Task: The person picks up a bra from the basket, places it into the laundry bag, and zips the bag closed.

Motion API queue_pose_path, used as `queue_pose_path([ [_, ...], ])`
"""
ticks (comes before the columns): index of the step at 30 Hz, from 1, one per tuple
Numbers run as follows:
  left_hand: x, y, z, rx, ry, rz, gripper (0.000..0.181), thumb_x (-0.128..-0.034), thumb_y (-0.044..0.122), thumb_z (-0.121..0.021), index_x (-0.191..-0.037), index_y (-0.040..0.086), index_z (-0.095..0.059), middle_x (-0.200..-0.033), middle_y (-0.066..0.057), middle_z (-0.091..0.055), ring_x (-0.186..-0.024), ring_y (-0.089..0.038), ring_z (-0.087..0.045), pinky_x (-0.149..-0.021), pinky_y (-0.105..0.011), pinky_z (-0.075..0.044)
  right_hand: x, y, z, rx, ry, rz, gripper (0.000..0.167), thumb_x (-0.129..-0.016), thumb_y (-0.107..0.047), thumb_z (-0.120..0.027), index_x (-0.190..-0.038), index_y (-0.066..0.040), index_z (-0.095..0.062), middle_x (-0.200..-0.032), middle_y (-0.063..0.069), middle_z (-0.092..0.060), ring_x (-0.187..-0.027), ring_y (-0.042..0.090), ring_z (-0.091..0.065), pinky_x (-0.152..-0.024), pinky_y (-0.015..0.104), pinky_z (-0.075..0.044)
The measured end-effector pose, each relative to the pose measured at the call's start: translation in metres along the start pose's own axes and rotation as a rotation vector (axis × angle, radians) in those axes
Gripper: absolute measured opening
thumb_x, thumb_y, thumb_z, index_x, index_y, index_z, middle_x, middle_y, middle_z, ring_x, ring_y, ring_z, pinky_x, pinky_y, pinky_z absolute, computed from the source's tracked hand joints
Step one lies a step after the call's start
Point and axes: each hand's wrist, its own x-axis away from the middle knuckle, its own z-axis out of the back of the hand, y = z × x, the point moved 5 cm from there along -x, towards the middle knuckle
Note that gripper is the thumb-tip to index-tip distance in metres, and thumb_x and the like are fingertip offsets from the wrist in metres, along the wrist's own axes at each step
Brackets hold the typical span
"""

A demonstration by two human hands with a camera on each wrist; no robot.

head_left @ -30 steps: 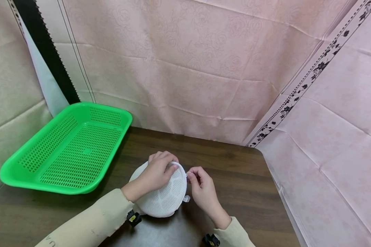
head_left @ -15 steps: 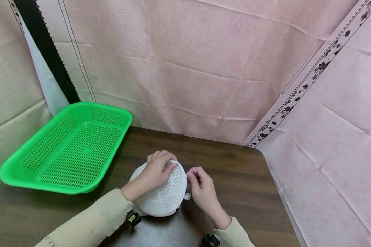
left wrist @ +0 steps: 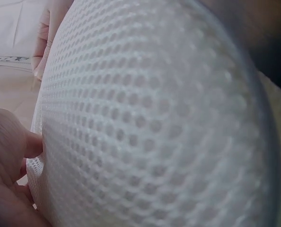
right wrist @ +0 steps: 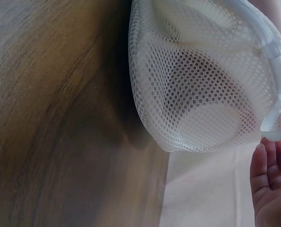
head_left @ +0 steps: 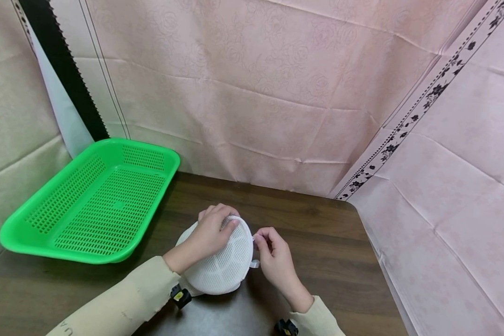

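A round white mesh laundry bag stands on the table, held slightly tilted. My left hand grips its upper side, thumb on the near mesh face and fingers over the far rim. At the bag's right edge, my right hand pinches a small white piece, apparently the zipper pull; the fingertips mostly hide it. Below that pinch a white fabric loop sticks out. The right wrist view shows the white band along the bag's rim and a pale round patch through the mesh.
A green perforated plastic basket sits at the left of the brown wooden table. Pink patterned cloth hangs behind the table and at both sides.
The bag has turned a little, its top rim and fabric loop shifting slightly upward. My left hand has moved slightly up and left with it; the right hand stays nearly still.
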Motion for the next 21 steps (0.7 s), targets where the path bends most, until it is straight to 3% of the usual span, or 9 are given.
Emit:
queue_pose_path([
  [10,0.003,0.019,-0.004,-0.046,-0.041,-0.235,0.027,-0.0985,0.013,-0.071,-0.124,0.006,-0.072,-0.122,-0.009,-0.069,-0.123,-0.038,-0.056,-0.111,-0.067,-0.027,-0.001,-0.001,0.001,0.006,0.017,0.022,0.006,-0.105,-0.002,-0.066,-0.102,-0.008,-0.067,-0.089,0.007,-0.069,-0.08,0.033,-0.068,-0.074,0.029,-0.059],
  [15,0.006,0.023,-0.008,-0.089,-0.087,-0.28,0.025,-0.0999,0.012,-0.07,-0.124,0.009,-0.073,-0.125,-0.009,-0.066,-0.124,-0.036,-0.053,-0.112,-0.068,-0.025,-0.002,-0.001,0.001,0.006,0.011,0.024,0.007,-0.105,0.0,-0.065,-0.103,-0.006,-0.066,-0.089,0.005,-0.069,-0.081,0.035,-0.069,-0.075,0.034,-0.061],
  [21,0.007,0.023,-0.011,-0.112,-0.119,-0.284,0.017,-0.102,0.015,-0.07,-0.118,0.011,-0.073,-0.124,-0.007,-0.064,-0.126,-0.033,-0.053,-0.113,-0.068,-0.024,-0.002,-0.002,0.001,0.01,0.013,0.014,0.008,-0.104,0.0,-0.065,-0.102,-0.007,-0.066,-0.09,0.004,-0.068,-0.082,0.036,-0.069,-0.076,0.034,-0.062],
])
